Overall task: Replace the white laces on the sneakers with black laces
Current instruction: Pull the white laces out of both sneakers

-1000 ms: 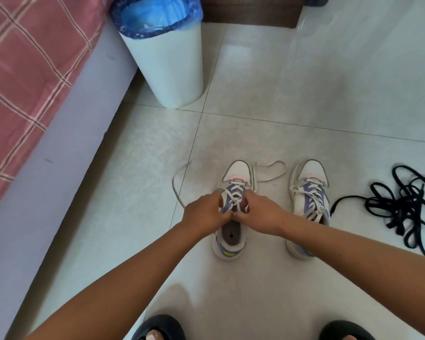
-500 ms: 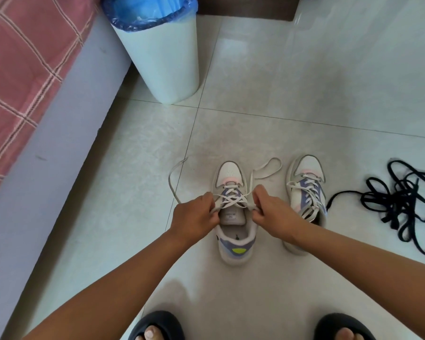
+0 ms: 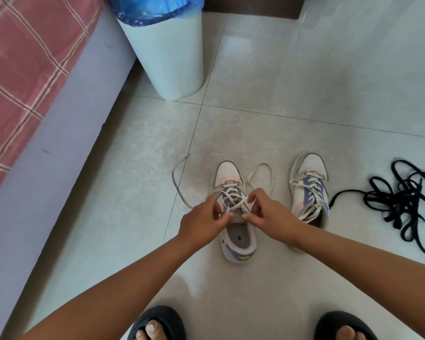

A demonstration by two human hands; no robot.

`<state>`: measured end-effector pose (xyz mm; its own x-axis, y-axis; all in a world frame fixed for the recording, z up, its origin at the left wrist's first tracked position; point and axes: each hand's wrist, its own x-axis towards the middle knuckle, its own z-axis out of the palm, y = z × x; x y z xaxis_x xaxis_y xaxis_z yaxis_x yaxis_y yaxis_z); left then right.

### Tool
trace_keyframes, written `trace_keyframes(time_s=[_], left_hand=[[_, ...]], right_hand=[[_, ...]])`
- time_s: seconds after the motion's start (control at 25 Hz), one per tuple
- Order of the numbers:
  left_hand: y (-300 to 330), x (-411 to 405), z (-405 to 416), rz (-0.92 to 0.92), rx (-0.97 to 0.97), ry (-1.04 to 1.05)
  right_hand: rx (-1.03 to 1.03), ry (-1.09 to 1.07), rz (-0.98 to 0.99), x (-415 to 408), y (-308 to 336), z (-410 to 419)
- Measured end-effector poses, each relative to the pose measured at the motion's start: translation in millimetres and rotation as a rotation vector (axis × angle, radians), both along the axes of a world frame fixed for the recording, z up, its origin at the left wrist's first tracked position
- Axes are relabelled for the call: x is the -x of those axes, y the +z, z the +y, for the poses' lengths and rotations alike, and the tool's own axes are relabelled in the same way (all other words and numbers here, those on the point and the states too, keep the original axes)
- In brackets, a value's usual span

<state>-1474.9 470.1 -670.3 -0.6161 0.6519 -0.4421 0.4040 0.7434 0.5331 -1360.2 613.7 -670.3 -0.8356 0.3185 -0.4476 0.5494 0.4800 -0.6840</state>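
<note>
1. The left sneaker (image 3: 233,217) stands on the tiled floor (image 3: 304,106), toe pointing away from the person, and serves as the landmark here.
2. The left hand (image 3: 201,220) sits at that sneaker's left side, fingers curled and pinching the white lace (image 3: 232,196) near the top eyelets.
3. The right hand (image 3: 267,212) sits at the sneaker's right side, fingers likewise curled and pinching the same lace beside the tongue.
4. The lace is loosened but still threaded through the lower eyelets; one loose end (image 3: 179,182) curves out over the floor to the sneaker's left, and another loop (image 3: 264,174) lies just right of its toe.
5. The right sneaker (image 3: 308,190) stands near the left sneaker, on its right, still laced in white.
6. The black laces (image 3: 402,202) lie in a tangled heap on the floor, farther right, beyond the right sneaker.
7. A white bin (image 3: 168,55) with a blue liner stands well beyond the left sneaker's toe.
8. A bed (image 3: 34,94) with a pink checked cover runs along the far left of the sneaker.
9. Two feet in dark slippers (image 3: 157,322) show behind the sneaker's heel.
</note>
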Motion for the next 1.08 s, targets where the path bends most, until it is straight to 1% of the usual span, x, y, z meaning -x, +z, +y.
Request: trace_keyframes(time_s=[0.08, 0.16, 0.24, 0.32, 0.4, 0.44, 0.48, 0.52, 0.56, 0.6, 0.64, 0.68, 0.72, 0.76, 0.8, 0.84, 0.88, 0.92, 0.96, 1.0, 1.04, 1.08], left_hand=[[-0.8, 5.2, 8.3, -0.195, -0.026, 0.151], [-2.3, 13.2, 20.3, -0.29, -0.002, 0.208], [-3.3, 18.7, 29.5, -0.334, 0.042, 0.207], [-1.3, 21.5, 34.9, -0.334, 0.04, 0.199], [-0.8, 22.9, 36.4, -0.272, 0.037, 0.14], [1.6, 23.1, 36.8, -0.197, 0.066, 0.065], [6.6, 22.4, 35.2, -0.043, 0.134, -0.057], [10.2, 21.5, 33.1, 0.192, 0.193, -0.221], [8.6, 19.8, 31.4, 0.454, 0.202, -0.38], [3.4, 19.9, 28.5, 0.66, 0.21, -0.519], [2.9, 20.4, 27.2, 0.777, 0.166, -0.544], [0.3, 20.7, 26.5, 0.733, 0.174, -0.481], [0.1, 21.8, 27.0, 0.523, 0.189, -0.324], [1.3, 22.5, 27.7, 0.221, 0.201, -0.066], [2.2, 21.7, 27.8, -0.144, 0.207, 0.171], [0.4, 22.4, 28.7, -0.429, 0.165, 0.356], [-1.1, 23.2, 30.2, -0.555, 0.106, 0.414], [0.9, 23.2, 30.9, -0.56, 0.058, 0.38], [1.5, 23.5, 30.8, -0.444, 0.042, 0.278], [-0.4, 26.3, 28.1, -0.228, 0.089, 0.106], [-0.6, 30.8, 26.3, 0.063, 0.195, -0.115], [-0.1, 33.8, 25.1, 0.33, 0.266, -0.285]], right_hand=[[0.11, -0.212, -0.022, 5.4, -1.7, -1.3], [0.178, -0.327, -0.091, 13.9, -2.9, 2.0], [0.257, -0.368, -0.134, 23.4, -0.8, 3.9], [0.313, -0.383, -0.121, 29.9, 1.2, 5.1], [0.272, -0.321, -0.117, 32.3, 2.1, 7.4], [0.227, -0.267, -0.124, 32.7, 1.5, 9.4], [0.177, -0.214, -0.137, 32.6, 0.5, 10.7], [0.122, -0.164, -0.154, 31.7, -1.1, 11.1], [0.052, -0.118, -0.172, 29.8, -3.4, 10.5], [-0.044, -0.058, -0.174, 27.8, -6.2, 9.8], [-0.133, -0.005, -0.162, 26.1, -7.6, 8.5], [-0.189, 0.022, -0.138, 24.8, -9.3, 7.3], [-0.185, -0.006, -0.118, 23.9, -10.8, 6.2], [-0.117, -0.079, -0.096, 23.7, -10.8, 5.6], [-0.007, -0.162, -0.095, 24.5, -10.5, 4.5], [0.084, -0.214, -0.103, 25.6, -10.6, 3.9], [0.149, -0.258, -0.102, 26.4, -12.3, 5.1], [0.194, -0.292, -0.107, 27.0, -14.4, 7.5], [0.182, -0.286, -0.109, 27.5, -13.9, 9.5], [0.097, -0.229, -0.109, 27.1, -11.9, 11.6], [-0.124, -0.108, -0.102, 27.5, -10.3, 14.6], [-0.375, -0.01, -0.051, 26.7, -9.9, 16.8]])
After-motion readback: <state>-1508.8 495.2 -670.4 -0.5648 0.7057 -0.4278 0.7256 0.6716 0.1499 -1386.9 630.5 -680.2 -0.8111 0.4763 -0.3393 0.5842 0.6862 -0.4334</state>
